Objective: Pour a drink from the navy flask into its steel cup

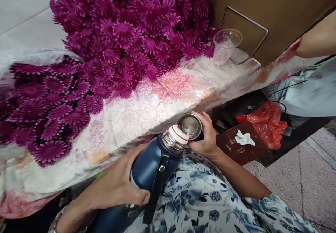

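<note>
My left hand [119, 180] is wrapped round a dark blue thermos [147, 168], which tilts toward the right over my lap. A black strap [157, 191] runs along its side, and its steel neck carries a white stopper [177, 135]. In my right hand [208, 136] is a round steel cup lid [191, 126], its hollow side facing me. The cup's rim sits right beside the stopper; I cannot tell whether they touch. Whether any liquid is flowing or in the cup is not visible.
Purple artificial flowers [147, 33] are heaped on the table with a floral cloth [126, 121]. A clear plastic cup [225, 47] stands by a metal wire frame [262, 37] and a brown panel [275, 9]. At right are a red plastic bag [270, 124] and another person's arm [319, 37].
</note>
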`<action>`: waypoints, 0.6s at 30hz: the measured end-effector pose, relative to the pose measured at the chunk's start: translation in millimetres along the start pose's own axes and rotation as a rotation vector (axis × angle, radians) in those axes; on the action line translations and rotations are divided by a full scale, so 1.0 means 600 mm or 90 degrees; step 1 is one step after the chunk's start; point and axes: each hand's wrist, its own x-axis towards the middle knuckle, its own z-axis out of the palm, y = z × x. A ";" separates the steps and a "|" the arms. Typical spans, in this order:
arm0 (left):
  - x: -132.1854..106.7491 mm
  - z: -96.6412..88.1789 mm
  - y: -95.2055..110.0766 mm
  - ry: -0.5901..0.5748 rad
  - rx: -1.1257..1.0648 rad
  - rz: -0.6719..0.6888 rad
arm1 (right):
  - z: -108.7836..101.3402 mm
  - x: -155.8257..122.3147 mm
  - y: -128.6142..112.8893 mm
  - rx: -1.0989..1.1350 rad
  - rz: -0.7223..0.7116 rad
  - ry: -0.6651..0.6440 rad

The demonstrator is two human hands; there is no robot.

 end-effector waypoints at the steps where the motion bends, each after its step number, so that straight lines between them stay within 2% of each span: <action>1: 0.002 0.002 -0.003 -0.007 -0.005 0.002 | 0.001 -0.004 0.003 0.002 -0.001 -0.005; 5: 0.013 0.007 -0.008 -0.040 -0.043 0.004 | 0.007 -0.019 0.014 -0.002 -0.007 -0.021; 14: 0.024 0.017 -0.005 -0.079 -0.076 -0.054 | 0.019 -0.046 0.029 -0.007 0.007 -0.046; 18: 0.026 0.021 -0.012 -0.078 -0.067 -0.055 | 0.024 -0.054 0.033 -0.004 0.011 -0.055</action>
